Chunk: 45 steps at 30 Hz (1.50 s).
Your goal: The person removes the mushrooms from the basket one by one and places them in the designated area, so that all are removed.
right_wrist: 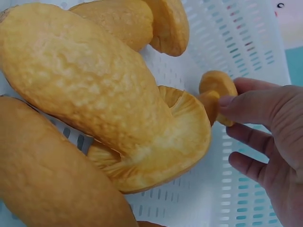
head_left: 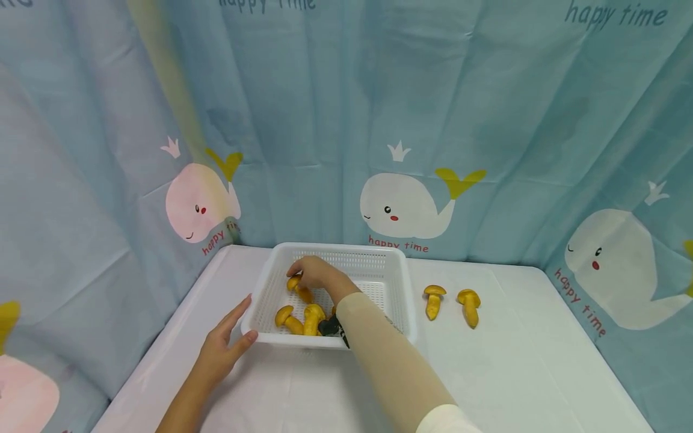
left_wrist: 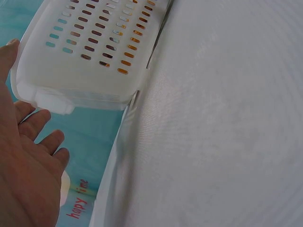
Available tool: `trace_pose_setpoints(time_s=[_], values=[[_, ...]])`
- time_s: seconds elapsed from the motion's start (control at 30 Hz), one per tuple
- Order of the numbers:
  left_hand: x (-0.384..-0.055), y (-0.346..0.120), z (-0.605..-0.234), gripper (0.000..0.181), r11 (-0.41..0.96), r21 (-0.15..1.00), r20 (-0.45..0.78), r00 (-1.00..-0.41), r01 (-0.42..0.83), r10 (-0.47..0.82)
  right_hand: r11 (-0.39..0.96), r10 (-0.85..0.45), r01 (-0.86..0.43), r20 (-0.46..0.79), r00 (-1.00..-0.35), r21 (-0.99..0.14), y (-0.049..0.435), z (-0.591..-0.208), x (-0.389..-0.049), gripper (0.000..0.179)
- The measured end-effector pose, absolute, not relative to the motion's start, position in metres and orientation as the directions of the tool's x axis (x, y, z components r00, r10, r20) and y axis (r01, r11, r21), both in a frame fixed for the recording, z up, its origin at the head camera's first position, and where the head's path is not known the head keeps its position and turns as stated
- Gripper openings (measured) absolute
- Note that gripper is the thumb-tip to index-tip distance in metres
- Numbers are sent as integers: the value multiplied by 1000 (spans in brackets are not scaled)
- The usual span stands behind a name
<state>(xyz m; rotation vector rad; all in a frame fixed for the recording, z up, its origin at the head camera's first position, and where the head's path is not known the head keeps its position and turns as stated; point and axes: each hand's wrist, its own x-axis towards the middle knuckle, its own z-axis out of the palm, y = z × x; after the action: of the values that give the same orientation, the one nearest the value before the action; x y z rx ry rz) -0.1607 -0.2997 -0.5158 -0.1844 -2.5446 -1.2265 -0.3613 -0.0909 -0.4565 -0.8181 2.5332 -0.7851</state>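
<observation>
A white perforated plastic basket (head_left: 397,300) stands on the table with several yellow-brown mushrooms in it. Inside its left part, my right hand (head_left: 319,273) pinches one mushroom (head_left: 304,293) at the cap between thumb and fingers; the right wrist view shows this hand (right_wrist: 265,118) on the cap (right_wrist: 218,85). Closer to that camera lie larger-looking mushrooms (right_wrist: 90,80). At the basket's front left corner, my left hand (head_left: 219,346) rests with fingers spread and thumb by the rim. The left wrist view shows its loose fingers beside the basket wall (left_wrist: 85,56). My right forearm hides part of the basket.
Right of the basket, two more mushrooms lie on the white tabletop, one (head_left: 434,302) nearer the basket and another (head_left: 470,307) farther right. A blue curtain (head_left: 325,120) with whale prints hangs behind and along the sides. A dark object (head_left: 329,326) shows beside my right forearm.
</observation>
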Motion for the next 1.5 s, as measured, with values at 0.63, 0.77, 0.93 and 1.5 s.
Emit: trace_pose_setpoints(time_s=[0.63,0.77,0.93,1.5], values=[[-161,-298,-515,76,612,745,348,-937,266,-16,711,-585,-406,-162,-795,-575,-92,-460,-363,34],[-161,-298,-514,77,605,749,344,-939,268,-11,719,-581,-410,-162,-798,-560,-91,-460,-363,31],[-161,-297,-513,77,613,744,340,-940,267,-4,737,-589,-458,-140,-796,-497,-89,-457,-361,29],[-159,-301,-515,75,610,740,359,-933,282,-5,627,-621,-521,33,-783,-580,-92,-403,-352,30]])
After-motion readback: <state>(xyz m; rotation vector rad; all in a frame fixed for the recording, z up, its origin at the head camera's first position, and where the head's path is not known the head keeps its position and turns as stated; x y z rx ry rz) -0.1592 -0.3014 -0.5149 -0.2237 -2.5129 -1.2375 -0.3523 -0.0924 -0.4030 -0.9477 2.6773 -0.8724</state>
